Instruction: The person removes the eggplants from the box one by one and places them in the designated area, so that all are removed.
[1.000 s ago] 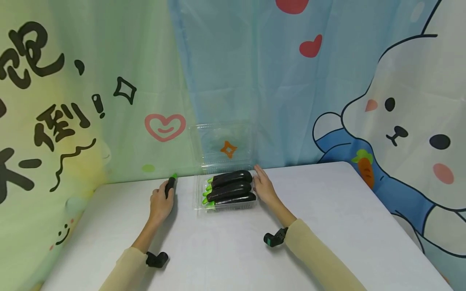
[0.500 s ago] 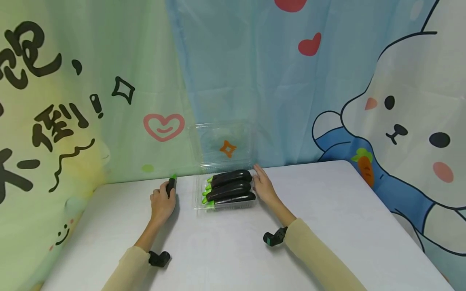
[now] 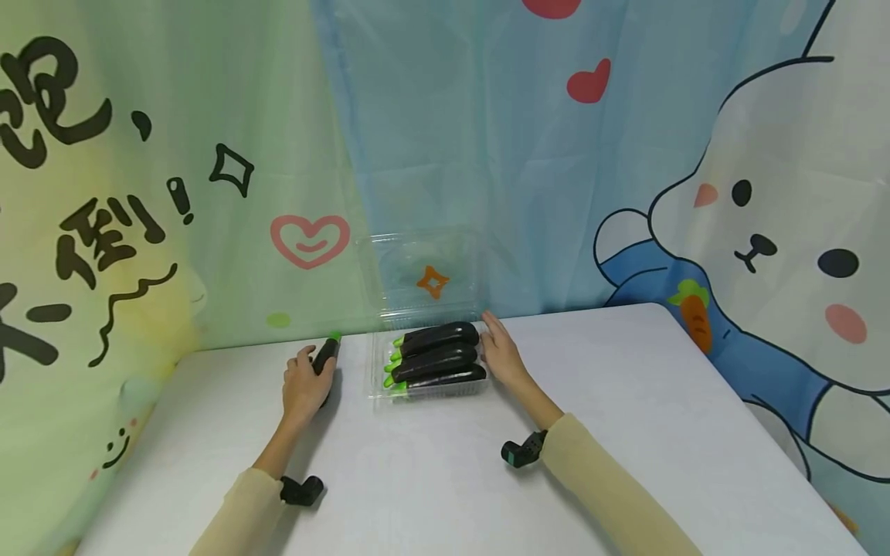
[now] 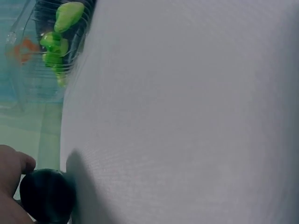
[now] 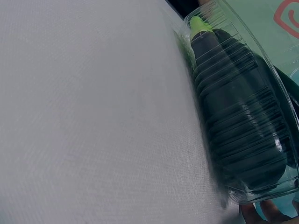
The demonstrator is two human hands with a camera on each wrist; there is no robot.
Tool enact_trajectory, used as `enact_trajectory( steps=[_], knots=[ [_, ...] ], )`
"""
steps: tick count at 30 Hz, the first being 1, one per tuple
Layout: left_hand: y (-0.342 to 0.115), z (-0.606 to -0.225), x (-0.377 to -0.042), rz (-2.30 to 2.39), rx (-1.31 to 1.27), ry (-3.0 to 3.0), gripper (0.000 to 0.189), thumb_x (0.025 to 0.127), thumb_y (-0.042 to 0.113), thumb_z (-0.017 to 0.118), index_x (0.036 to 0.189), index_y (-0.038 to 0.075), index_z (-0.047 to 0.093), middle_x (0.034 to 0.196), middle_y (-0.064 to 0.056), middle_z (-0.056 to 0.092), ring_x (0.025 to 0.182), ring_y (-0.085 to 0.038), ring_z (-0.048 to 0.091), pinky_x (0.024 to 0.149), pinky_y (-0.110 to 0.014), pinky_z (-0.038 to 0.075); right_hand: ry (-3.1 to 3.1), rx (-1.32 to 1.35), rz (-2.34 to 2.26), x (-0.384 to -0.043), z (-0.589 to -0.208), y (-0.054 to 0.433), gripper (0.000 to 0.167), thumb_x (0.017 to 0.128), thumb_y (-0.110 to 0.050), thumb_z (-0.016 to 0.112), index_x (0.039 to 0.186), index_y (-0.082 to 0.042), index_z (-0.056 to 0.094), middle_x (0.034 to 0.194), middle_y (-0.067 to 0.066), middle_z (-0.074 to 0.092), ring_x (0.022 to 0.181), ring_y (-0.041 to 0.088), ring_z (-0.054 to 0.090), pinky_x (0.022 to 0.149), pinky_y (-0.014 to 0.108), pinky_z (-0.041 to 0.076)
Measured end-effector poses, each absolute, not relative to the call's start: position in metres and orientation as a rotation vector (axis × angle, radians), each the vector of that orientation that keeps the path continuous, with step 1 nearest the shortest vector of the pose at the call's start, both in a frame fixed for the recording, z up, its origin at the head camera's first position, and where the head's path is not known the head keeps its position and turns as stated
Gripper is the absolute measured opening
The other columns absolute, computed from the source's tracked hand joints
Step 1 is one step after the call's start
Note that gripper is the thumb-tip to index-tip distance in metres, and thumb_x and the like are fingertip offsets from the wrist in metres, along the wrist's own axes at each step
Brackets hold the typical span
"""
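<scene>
My left hand (image 3: 303,386) grips a dark eggplant (image 3: 325,355) with a green stem end, left of the box. Its rounded dark end shows beside my fingers (image 4: 16,163) in the left wrist view. A clear plastic clamshell box (image 3: 427,392) sits near the table's back edge, its lid (image 3: 403,255) raised against the curtain. Several eggplants (image 3: 438,359) lie side by side in it, green ends to the left. My right hand (image 3: 504,357) rests against the box's right side with fairly straight fingers. In the right wrist view, fingertips (image 5: 268,212) show at the box's end.
A white-covered table (image 3: 417,479) lies under everything. Behind it hangs a printed curtain (image 3: 542,193) with a cartoon bear, close to the table's back edge and the raised lid. A black wrist camera (image 3: 301,491) sits on the left wrist, another camera (image 3: 523,450) on the right.
The eggplant in my left hand has turned a little, and more of it shows past the fingers. My right hand stays at the box. The head view has shifted slightly.
</scene>
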State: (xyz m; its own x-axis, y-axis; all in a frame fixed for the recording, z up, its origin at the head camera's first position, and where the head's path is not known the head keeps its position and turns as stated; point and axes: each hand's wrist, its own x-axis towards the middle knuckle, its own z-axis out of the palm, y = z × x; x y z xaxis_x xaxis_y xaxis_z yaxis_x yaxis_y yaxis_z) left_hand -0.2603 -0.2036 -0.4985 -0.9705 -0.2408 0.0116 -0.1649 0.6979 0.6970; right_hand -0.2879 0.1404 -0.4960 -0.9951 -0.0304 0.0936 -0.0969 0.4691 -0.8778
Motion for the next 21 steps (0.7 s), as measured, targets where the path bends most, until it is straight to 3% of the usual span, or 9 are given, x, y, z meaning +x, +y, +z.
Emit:
enact_trajectory(
  steps=[13, 16, 21],
  knots=[
    [-0.208, -0.474, -0.250, -1.529, 0.240, -2.249, 0.048, 0.101, 0.029, 0.044, 0.139, -0.001, 0.042, 0.141, -0.022, 0.044, 0.134, -0.035, 0.038, 0.109, -0.053, 0.031, -2.641, 0.114, 1.603, -0.287, -0.495, 0.138, 0.048, 0.105, -0.012, 0.033, 0.151, 0.000, 0.028, 0.161, 0.016, 0.021, 0.141, 0.032, 0.035, 0.090, 0.042, 0.052],
    [-0.204, -0.463, -0.241, -1.555, 0.218, -2.260, 0.046, 0.102, 0.031, 0.043, 0.139, 0.004, 0.044, 0.142, -0.016, 0.047, 0.136, -0.029, 0.039, 0.112, -0.051, 0.030, -2.642, 0.097, 1.598, -0.287, -0.494, 0.138, 0.048, 0.105, -0.013, 0.033, 0.151, -0.001, 0.028, 0.161, 0.015, 0.022, 0.139, 0.032, 0.038, 0.088, 0.041, 0.053],
    [-0.187, -0.445, -0.217, -1.594, 0.030, -2.348, 0.040, 0.100, 0.021, 0.048, 0.139, 0.008, 0.046, 0.143, -0.009, 0.049, 0.138, -0.024, 0.040, 0.118, -0.047, 0.022, -2.647, 0.101, 1.600, -0.287, -0.494, 0.141, 0.048, 0.105, -0.013, 0.032, 0.151, 0.000, 0.028, 0.161, 0.016, 0.021, 0.140, 0.032, 0.038, 0.088, 0.040, 0.053]
  ],
)
